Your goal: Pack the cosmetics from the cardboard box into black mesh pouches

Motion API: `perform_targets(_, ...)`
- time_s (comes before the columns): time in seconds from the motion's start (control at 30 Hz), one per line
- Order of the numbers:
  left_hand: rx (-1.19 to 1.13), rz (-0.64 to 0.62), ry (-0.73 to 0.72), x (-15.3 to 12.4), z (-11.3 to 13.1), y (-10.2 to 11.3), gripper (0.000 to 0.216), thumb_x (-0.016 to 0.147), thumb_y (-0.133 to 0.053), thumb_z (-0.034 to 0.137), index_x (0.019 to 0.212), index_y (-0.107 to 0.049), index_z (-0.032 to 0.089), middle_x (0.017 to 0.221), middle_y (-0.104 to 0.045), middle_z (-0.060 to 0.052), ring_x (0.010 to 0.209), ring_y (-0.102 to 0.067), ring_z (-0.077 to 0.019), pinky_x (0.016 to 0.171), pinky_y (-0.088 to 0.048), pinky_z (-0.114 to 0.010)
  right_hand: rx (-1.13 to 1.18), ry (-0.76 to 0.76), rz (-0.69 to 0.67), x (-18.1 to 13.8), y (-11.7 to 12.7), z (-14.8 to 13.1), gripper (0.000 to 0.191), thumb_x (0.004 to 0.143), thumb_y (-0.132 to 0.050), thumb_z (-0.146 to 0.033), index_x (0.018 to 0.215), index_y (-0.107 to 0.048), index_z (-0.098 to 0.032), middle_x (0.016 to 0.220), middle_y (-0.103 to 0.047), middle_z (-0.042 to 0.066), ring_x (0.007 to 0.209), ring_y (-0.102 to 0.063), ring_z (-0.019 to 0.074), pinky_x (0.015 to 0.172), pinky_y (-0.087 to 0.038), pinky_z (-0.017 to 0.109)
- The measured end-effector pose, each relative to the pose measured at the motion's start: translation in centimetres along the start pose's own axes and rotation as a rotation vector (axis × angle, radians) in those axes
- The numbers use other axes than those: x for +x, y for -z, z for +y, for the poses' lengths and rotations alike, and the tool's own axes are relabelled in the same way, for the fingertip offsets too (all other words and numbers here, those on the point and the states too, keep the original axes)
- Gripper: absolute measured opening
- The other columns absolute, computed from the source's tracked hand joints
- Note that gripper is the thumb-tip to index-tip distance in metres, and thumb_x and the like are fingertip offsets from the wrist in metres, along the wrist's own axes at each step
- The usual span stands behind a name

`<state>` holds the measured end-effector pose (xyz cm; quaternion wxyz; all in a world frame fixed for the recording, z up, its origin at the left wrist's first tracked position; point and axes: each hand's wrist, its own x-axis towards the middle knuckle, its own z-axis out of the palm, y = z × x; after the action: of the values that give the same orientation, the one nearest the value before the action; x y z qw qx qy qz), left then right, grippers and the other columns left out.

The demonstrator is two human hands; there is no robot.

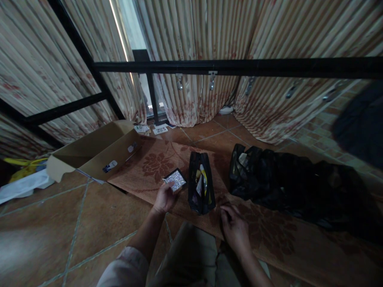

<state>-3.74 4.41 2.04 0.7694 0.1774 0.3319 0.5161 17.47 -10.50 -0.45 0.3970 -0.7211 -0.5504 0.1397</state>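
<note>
A flat, square glittery case (177, 179) with dark edges is gripped in my left hand (164, 198), the thumb lying over its sparkling face. Just right of it, a black zip pouch (192, 195) stands on the patterned mat, its top unzipped. Inside the pouch are yellow and pale items (204, 179), too dark to name. My right hand (235, 226) is beside the pouch's lower right corner, above the mat, fingers curled together. Whether anything is between those fingers is hidden.
The brown mat (155, 165) lies over floor tiles (44, 223). An open cardboard box (109, 159) sits at its left end. Large black plastic bags (293, 179) cover its right part. Beyond are striped curtains (203, 36) and a black metal bar (179, 67).
</note>
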Motion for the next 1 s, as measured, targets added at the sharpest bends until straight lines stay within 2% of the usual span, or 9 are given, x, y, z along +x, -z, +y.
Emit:
perform_targets(0.2,-0.031,0.012,0.032,-0.15,0.31,-0.62,0.027,0.081,-0.057,0.035,0.101,-0.061,0.017,0.096,-0.069,-0.006,0.086,-0.065,-0.0197,0.079,-0.051,-0.033,0.002,-0.011,-0.013,0.00,0.04,-0.10,0.027,0.089,-0.038,-0.034,0.096,-0.062,-0.022,0.103,-0.061,0.005,0.093,-0.059,0.0164,0.082,-0.046,0.029)
perform_targets(0.33,-0.045,0.001,0.027,-0.08,0.48,-0.55,0.035,0.083,-0.053,0.042,0.107,-0.059,0.018,0.102,-0.068,-0.007,0.094,-0.064,-0.0219,0.084,-0.051,-0.036,-0.015,-0.002,-0.006,0.05,-0.10,0.06,0.027,0.089,-0.038,-0.033,0.095,-0.062,-0.022,0.101,-0.062,0.005,0.091,-0.060,0.0166,0.080,-0.047,0.029)
perform_targets(0.47,-0.067,0.002,0.021,0.19,0.51,-0.19,0.038,0.084,-0.052,0.043,0.112,-0.058,0.018,0.105,-0.067,-0.008,0.101,-0.062,-0.0212,0.090,-0.048,-0.036,-0.028,0.004,0.002,0.06,-0.18,0.15,0.028,0.089,-0.037,-0.034,0.095,-0.062,-0.022,0.101,-0.062,0.005,0.089,-0.061,0.0169,0.078,-0.048,0.029)
perform_targets(0.67,-0.061,0.021,0.021,0.32,0.36,0.08,0.038,0.083,-0.053,0.043,0.111,-0.058,0.018,0.101,-0.068,-0.008,0.095,-0.064,-0.0209,0.085,-0.050,-0.034,-0.021,0.005,0.009,0.12,-0.21,0.07,0.028,0.089,-0.038,-0.035,0.094,-0.063,-0.023,0.100,-0.063,0.005,0.089,-0.061,0.0174,0.077,-0.048,0.030)
perform_targets(1.0,-0.041,0.024,0.026,0.34,0.15,-0.17,0.033,0.083,-0.056,0.035,0.110,-0.059,0.017,0.101,-0.068,-0.008,0.094,-0.064,-0.0199,0.087,-0.050,-0.035,0.026,-0.019,-0.008,0.15,0.02,-0.24,0.028,0.090,-0.037,-0.034,0.093,-0.062,-0.022,0.100,-0.062,0.006,0.090,-0.060,0.0166,0.078,-0.047,0.029)
